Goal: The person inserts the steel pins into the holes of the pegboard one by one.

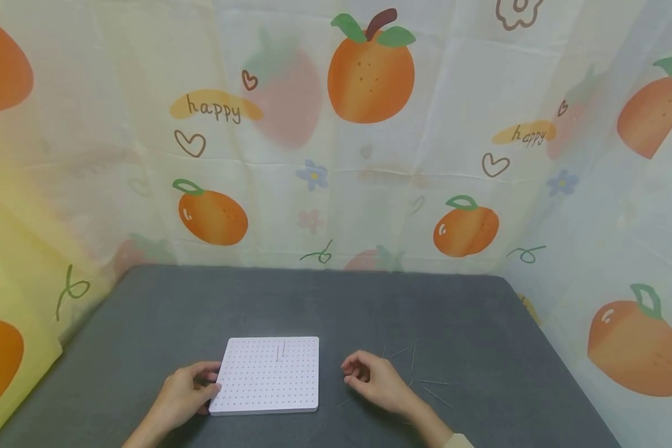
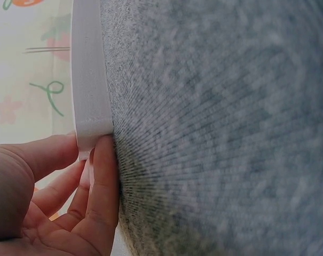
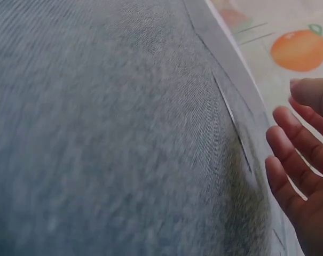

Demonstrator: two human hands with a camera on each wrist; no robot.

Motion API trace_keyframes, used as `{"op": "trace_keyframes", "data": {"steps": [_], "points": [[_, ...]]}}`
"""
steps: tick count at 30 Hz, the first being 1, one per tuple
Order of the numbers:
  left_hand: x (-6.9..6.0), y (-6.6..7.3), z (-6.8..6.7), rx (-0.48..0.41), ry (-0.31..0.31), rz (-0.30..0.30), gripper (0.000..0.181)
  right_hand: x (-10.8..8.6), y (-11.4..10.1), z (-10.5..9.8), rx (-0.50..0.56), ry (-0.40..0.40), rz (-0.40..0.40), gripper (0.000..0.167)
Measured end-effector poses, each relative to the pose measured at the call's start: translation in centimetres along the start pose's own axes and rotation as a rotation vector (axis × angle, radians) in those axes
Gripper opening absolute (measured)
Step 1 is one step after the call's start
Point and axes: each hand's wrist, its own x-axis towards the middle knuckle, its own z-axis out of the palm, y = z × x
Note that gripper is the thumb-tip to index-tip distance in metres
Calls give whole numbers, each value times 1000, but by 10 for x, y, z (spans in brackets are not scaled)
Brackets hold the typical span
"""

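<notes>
A white pegboard with rows of small holes lies on the dark table; two thin pins stand in it near its far edge. My left hand grips the board's left edge, and in the left wrist view the thumb and fingers pinch the board's edge. To the right of the board, my right hand hovers with loosely bent fingers and holds nothing visible. In the right wrist view a thin metal pin lies on the cloth beside the right hand.
Several thin pins lie scattered on the dark tabletop around and to the right of my right hand. A curtain printed with oranges hangs behind the table and along both sides.
</notes>
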Motion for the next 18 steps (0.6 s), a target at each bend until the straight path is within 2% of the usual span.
{"op": "trace_keyframes", "data": {"steps": [8, 18], "points": [[0, -1, 0, -7, 5, 7, 43, -9, 6, -3, -46, -62, -26, 12], [0, -1, 1, -6, 4, 5, 43, -13, 10, -4, -75, -77, -71, 12]]}}
